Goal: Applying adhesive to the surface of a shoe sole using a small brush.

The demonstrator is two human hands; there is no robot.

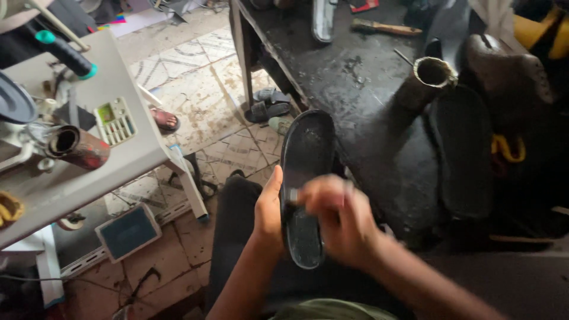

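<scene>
Hands: left [269, 210] holds black sole [305, 178], right [335, 216] (blurred) on it.

My left hand [269, 207] comes up from below, forearm bare and angled up from the bottom edge, wrist nearly straight. Its palm faces right, thumb pointing up, and the fingers curl out of sight behind what it grips. My right hand [335, 222] reaches in from the lower right, forearm running diagonally across, also bare. It is blurred, so I cannot make out each finger clearly; the knuckles face up and the fingertips bunch toward the left, pinched together near my left thumb. The two hands sit just beside each other, almost touching.
</scene>
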